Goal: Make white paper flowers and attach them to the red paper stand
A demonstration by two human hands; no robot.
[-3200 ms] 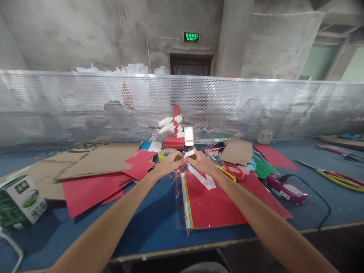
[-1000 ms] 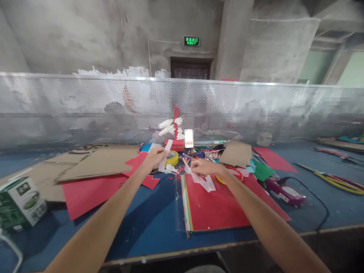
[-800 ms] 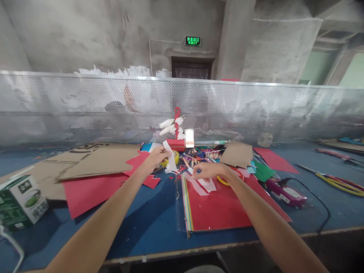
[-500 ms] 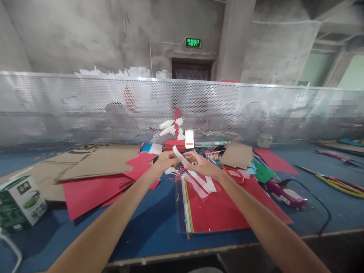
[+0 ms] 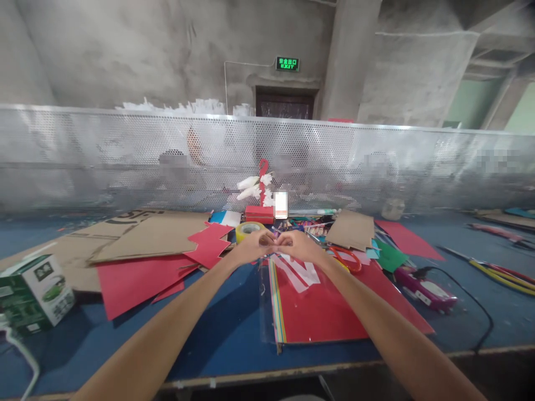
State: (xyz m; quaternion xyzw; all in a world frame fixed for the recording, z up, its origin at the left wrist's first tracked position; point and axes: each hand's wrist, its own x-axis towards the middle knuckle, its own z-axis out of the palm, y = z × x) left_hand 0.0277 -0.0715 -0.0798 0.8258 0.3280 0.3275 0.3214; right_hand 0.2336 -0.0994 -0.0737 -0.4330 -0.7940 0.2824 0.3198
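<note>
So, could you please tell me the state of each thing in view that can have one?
Left hand: fingers curled; grip unclear
Right hand: fingers curled, meeting the left; grip unclear
White strips: lying on the red card
Tape roll: lying flat
Orange-handled scissors: open or shut unclear
Exit sign: lit
Purple device: black cable attached
Carton: standing

Light is soft and rather dim — cool grey, with broad sheen on the perforated metal screen (image 5: 225, 150) beyond the left grip (image 5: 252, 245) and right grip (image 5: 300, 245). Just past them, a white panel (image 5: 281, 205) is overexposed. Shadow darkens the bench (image 5: 221, 303) nearer than the left grip — and wide-angle distortion stretches the outer edges.
</note>
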